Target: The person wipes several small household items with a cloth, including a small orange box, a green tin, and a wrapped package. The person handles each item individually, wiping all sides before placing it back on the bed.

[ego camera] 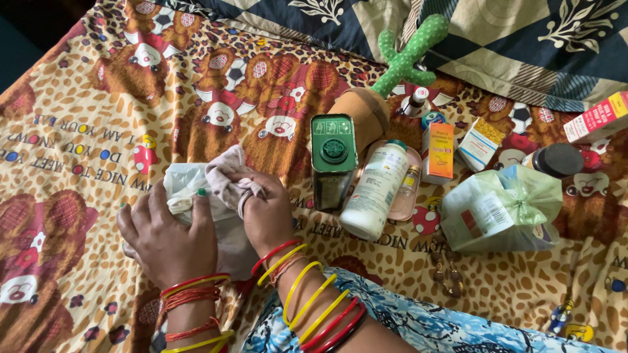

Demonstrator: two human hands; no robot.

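Here, nearest the camera, a blue patterned sleeve point(418, 327) crosses at five o'clock, with red and yellow bangles point(314, 294) stacked on both wrists. The left hand point(167, 238) lies flat at seven o'clock, its fingers point(196, 209) spread and pressing on a white plastic bag point(186, 183). The right hand point(265, 212), just beside it toward the centre, has its fingers point(248, 196) clamped on a bunched pale cloth point(226, 176), which rises from between the two hands and rests on the bag.

Everything lies on a bed sheet point(85, 131) printed with teddy bears, leopard spots and lettering. At three o'clock from the hands stands a green rectangular tin point(333, 160) with a round cap. Touching its right side, a white bottle point(374, 189) lies on a shallow pink tray point(412, 189), with a small clear bottle point(407, 186) beside it in the same tray. Farther right, a knotted pale green plastic bag point(504, 206) holds packets that I cannot make out.

Beyond these, at one o'clock, lie an orange box point(439, 153), a small white and yellow box point(481, 144) and a dark-lidded jar point(556, 159). A green cactus toy point(409, 55) in a brown pot lies tipped over farther up. A dark floral blanket point(523, 46) covers the far edge at twelve to two o'clock.
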